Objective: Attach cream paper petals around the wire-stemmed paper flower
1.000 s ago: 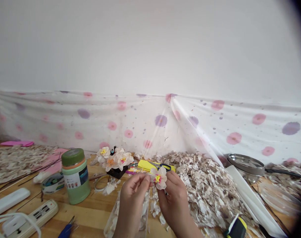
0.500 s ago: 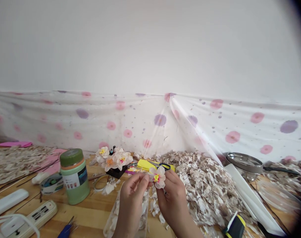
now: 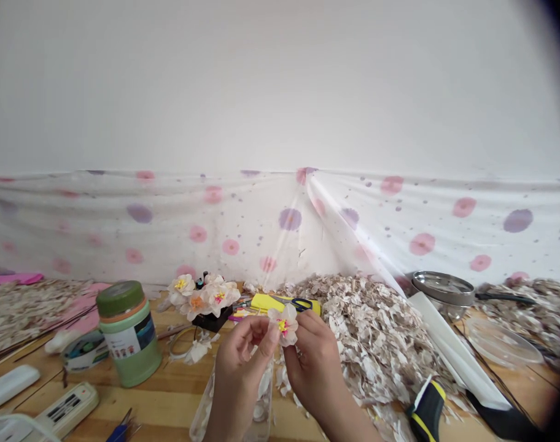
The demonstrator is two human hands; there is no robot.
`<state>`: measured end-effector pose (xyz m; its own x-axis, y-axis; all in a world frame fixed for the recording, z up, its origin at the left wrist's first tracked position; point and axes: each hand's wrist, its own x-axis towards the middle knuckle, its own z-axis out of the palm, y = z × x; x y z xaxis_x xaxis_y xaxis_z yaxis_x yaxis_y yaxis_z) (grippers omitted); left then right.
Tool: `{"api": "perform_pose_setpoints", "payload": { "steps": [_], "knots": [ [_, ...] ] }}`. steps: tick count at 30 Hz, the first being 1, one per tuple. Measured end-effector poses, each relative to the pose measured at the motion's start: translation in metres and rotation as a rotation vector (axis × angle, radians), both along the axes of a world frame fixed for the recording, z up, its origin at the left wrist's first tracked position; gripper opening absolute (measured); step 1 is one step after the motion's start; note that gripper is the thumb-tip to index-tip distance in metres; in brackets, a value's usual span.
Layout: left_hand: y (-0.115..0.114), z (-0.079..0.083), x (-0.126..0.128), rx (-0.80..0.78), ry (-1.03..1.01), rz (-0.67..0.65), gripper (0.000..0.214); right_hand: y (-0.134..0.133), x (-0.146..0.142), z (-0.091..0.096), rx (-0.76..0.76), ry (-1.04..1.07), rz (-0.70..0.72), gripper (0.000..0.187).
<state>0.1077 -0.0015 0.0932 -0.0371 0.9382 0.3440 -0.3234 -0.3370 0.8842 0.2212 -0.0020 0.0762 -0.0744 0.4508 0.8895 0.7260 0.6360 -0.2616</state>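
Both my hands are raised together over the wooden table (image 3: 169, 399). My right hand (image 3: 313, 362) pinches a small pale flower (image 3: 284, 323) with a yellow and pink centre. My left hand (image 3: 243, 362) is closed at the flower's left side, its fingertips touching the petals. Below my hands lies a clear plastic container (image 3: 256, 411) with pale petals in it. Behind them, a cluster of finished flowers (image 3: 201, 296) stands on a dark base.
A green jar (image 3: 128, 331) stands left, with a tape roll (image 3: 80, 358) and a power strip (image 3: 61, 408) near it. Yellow paper with blue-handled scissors (image 3: 284, 303) lies behind. A big heap of pale flakes (image 3: 381, 331) fills the right, by a metal sieve (image 3: 443, 287).
The view has shifted slightly, so everything slid left. My hands keep holding the flower, with small finger movements at its petals.
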Motion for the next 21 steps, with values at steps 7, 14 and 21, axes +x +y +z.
{"api": "perform_pose_setpoints", "payload": {
  "steps": [7,14,21],
  "knots": [
    [0.005,-0.006,-0.003,0.015,-0.05,0.043,0.026,-0.001,0.0,0.001,-0.004,-0.005,-0.019,0.022],
    [0.007,-0.007,-0.005,0.03,-0.077,0.04,0.025,-0.003,0.0,0.002,0.012,-0.005,-0.018,0.023],
    [0.011,-0.007,-0.005,0.03,-0.051,0.057,0.026,-0.002,0.0,0.003,0.016,-0.034,-0.041,0.025]
  ]
}}
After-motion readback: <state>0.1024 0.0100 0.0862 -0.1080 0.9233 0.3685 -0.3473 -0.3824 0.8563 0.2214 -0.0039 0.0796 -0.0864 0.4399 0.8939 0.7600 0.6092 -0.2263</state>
